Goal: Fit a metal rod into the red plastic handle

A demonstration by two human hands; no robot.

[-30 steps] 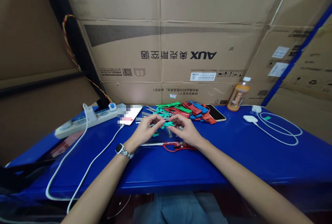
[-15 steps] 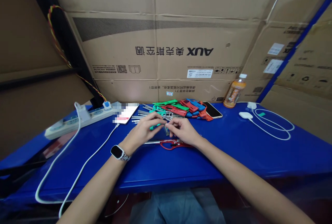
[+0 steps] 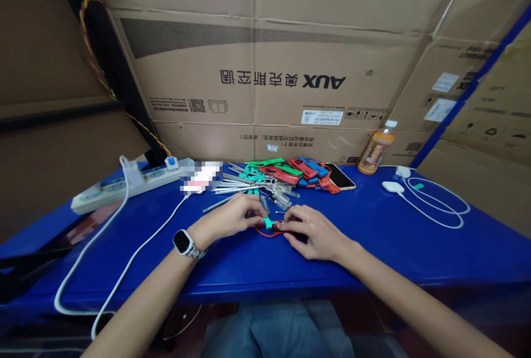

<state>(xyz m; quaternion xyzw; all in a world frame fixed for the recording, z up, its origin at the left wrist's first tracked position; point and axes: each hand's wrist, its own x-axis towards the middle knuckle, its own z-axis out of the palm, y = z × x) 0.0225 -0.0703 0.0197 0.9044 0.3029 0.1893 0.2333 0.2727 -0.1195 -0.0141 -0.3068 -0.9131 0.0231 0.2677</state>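
My left hand (image 3: 238, 215) pinches a small teal plastic piece (image 3: 269, 223), which looks like a lighter trigger, against a red lighter shell (image 3: 265, 233) lying on the blue table. At the shell's other end, my right hand (image 3: 317, 232) closes its thumb and fingers on it and covers much of it. Whether the teal piece is seated in the shell, I cannot tell. Just beyond my hands lies a pile of metal tubes (image 3: 232, 183), teal pieces and clear parts (image 3: 282, 199). Behind them are red (image 3: 286, 176), green (image 3: 265, 163) and blue shells (image 3: 313, 167).
A phone (image 3: 342, 176) lies beside the shells, with an orange drink bottle (image 3: 375, 150) farther right. White earbud case (image 3: 392, 186) and cable sit at right. A power strip (image 3: 155, 179), charging cables and another phone (image 3: 203, 176) are at left. Cardboard (image 3: 282, 48) walls the back.
Both hands have come down and nearer from the pile's front edge to the red shell. The teal piece is now at the shell, and my right hand has moved onto the shell's end.
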